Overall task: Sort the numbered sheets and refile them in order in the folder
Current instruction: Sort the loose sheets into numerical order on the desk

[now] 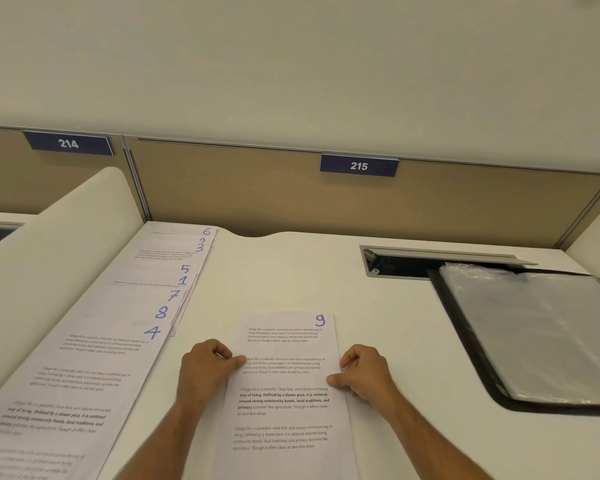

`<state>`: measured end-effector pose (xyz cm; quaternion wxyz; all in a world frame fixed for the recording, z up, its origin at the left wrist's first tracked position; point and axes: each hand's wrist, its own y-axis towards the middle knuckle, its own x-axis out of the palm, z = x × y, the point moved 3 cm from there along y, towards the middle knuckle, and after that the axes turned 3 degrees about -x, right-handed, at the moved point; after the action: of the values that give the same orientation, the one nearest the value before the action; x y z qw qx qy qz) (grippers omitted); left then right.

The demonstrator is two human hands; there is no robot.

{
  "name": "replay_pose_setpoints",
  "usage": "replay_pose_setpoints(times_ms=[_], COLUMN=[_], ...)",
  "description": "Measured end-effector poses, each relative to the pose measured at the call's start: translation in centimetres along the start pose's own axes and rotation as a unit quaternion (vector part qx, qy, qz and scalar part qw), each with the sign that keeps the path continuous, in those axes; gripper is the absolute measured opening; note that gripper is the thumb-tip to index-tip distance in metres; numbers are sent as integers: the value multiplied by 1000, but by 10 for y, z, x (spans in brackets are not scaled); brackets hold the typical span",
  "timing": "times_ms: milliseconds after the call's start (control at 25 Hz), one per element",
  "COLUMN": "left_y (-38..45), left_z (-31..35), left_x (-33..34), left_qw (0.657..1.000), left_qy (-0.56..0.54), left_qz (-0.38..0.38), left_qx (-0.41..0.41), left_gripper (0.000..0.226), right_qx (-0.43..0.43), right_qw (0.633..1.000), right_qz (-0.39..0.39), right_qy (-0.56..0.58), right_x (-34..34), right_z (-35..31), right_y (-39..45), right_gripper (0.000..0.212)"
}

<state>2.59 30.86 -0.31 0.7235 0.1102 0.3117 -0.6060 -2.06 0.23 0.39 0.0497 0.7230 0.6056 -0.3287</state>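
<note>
A printed sheet marked 9 (pixel 288 344) lies on the white desk in front of me. My left hand (pixel 207 370) pinches its left edge and my right hand (pixel 362 374) pinches its right edge, thumbs on top of the paper. Along the left side of the desk several numbered sheets (pixel 118 327) lie fanned in an overlapping row, showing 6, 3, 5, 1, 7, 8 and 4 from far to near. The open folder (pixel 534 334), black-edged with clear plastic sleeves, lies at the right.
The white desk (pixel 291 271) ends at a tan partition with signs 214 and 215 (pixel 359 165). A cable hatch (pixel 395 263) is open behind the folder. White dividers (pixel 49 254) stand at both sides.
</note>
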Motion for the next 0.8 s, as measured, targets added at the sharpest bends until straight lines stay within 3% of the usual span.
replay_pose_setpoints(times_ms=[560,800], left_y=[8,28], left_z=[-1,-4], left_x=[-3,-34], left_qw=[999,993], left_qy=[18,63], left_qz=[1,57], left_qx=[34,86], left_gripper=[22,18], right_qx=[0,-100], right_qw=[998,994], right_qz=[-7,38], right_qy=[61,5], right_x=[-1,30], right_z=[-10,-51], right_y=[7,32], right_gripper=[35,28])
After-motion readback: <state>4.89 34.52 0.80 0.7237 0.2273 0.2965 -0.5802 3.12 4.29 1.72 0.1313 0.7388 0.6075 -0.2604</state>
